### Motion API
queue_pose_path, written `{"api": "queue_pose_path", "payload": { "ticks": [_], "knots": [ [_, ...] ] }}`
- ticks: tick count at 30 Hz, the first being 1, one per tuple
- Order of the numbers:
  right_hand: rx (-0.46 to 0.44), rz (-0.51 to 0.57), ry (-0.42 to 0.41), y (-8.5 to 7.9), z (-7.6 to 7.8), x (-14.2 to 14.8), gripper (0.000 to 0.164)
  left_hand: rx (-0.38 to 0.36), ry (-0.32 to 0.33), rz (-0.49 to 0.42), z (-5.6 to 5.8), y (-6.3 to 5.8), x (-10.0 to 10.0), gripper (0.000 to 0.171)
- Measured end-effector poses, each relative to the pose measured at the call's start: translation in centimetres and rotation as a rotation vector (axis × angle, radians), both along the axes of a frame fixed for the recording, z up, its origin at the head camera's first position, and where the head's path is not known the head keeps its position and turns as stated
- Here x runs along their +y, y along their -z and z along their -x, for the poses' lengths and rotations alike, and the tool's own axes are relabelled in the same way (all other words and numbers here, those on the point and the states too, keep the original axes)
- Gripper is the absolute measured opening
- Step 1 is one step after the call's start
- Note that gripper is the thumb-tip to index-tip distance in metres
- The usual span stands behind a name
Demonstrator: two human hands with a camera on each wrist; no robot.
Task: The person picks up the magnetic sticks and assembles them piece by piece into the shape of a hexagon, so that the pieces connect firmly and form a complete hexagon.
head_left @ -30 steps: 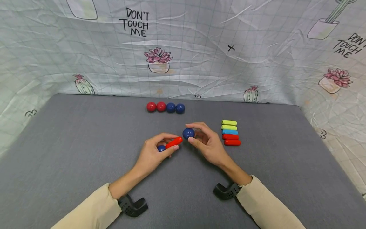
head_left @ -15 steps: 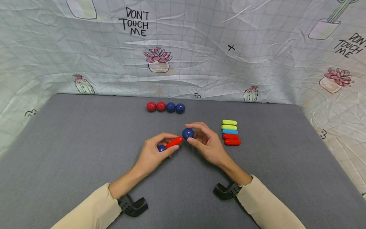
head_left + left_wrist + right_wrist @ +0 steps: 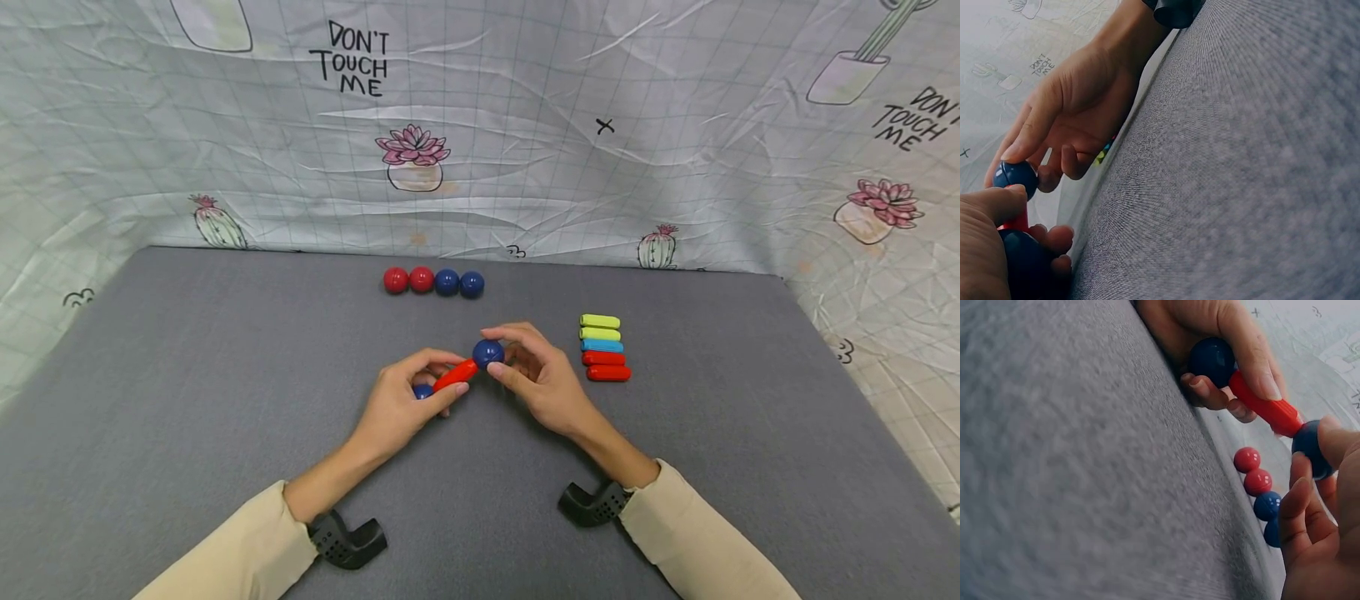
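My left hand (image 3: 405, 396) pinches a red ribbed rod (image 3: 1266, 406) between thumb and fingers. A dark blue ball (image 3: 1212, 361) sits at the rod's near end, inside the curl of that hand and partly hidden by it in the head view. With thumb and fingertips my right hand (image 3: 543, 379) grips another dark blue ball (image 3: 488, 354), which meets the rod's far end. Ball, rod and ball form one line slanting up to the right between the hands. In the left wrist view the right-hand ball (image 3: 1015, 177) shows a thin seam.
At the back, two red balls (image 3: 408, 280) and two blue balls (image 3: 459, 283) stand in a row on the grey table (image 3: 225, 350). Right of my right hand lie stacked rods: two yellow (image 3: 600, 327), one blue (image 3: 602, 345), two red (image 3: 606, 367). A printed cloth (image 3: 510, 167) hangs behind.
My right hand has moved slightly left and down, bringing its blue ball from just off the red rod's end up against it. The left hand has stayed in place.
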State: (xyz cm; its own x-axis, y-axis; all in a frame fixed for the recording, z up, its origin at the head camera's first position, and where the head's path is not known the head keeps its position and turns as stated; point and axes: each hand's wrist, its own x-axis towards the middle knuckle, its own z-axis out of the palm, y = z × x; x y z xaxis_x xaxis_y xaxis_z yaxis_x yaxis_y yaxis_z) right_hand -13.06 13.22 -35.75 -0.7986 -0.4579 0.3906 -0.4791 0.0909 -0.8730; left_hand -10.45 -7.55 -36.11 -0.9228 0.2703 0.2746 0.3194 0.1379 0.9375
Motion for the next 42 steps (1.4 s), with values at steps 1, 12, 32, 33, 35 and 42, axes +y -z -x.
{"api": "queue_pose_path", "payload": {
  "ticks": [1, 12, 32, 33, 35, 42],
  "knots": [
    [-0.001, -0.011, 0.005, 0.0, 0.0, -0.1, 0.037, 0.005, 0.006, -0.005, 0.0, 0.1, 0.0, 0.023],
    [-0.020, -0.048, 0.061, -0.2, -0.4, -0.6, 0.036, 0.007, 0.051, -0.028, 0.2, 0.5, -0.1, 0.021],
    [-0.027, -0.010, 0.015, -0.4, -1.1, -1.2, 0.040, -0.109, 0.134, -0.216, 1.3, 3.2, -0.7, 0.031],
    [-0.029, -0.016, 0.016, -0.5, -1.1, -1.1, 0.040, -0.110, 0.136, -0.225, 1.3, 3.2, -0.7, 0.031],
    [-0.036, -0.039, 0.029, -0.8, -1.2, -0.8, 0.040, -0.118, 0.136, -0.253, 1.3, 3.3, -0.7, 0.032],
    [-0.125, -0.158, 0.155, -0.9, -1.6, 2.2, 0.032, -0.129, 0.153, -0.380, 1.6, 3.3, -0.7, 0.039]
  ]
}}
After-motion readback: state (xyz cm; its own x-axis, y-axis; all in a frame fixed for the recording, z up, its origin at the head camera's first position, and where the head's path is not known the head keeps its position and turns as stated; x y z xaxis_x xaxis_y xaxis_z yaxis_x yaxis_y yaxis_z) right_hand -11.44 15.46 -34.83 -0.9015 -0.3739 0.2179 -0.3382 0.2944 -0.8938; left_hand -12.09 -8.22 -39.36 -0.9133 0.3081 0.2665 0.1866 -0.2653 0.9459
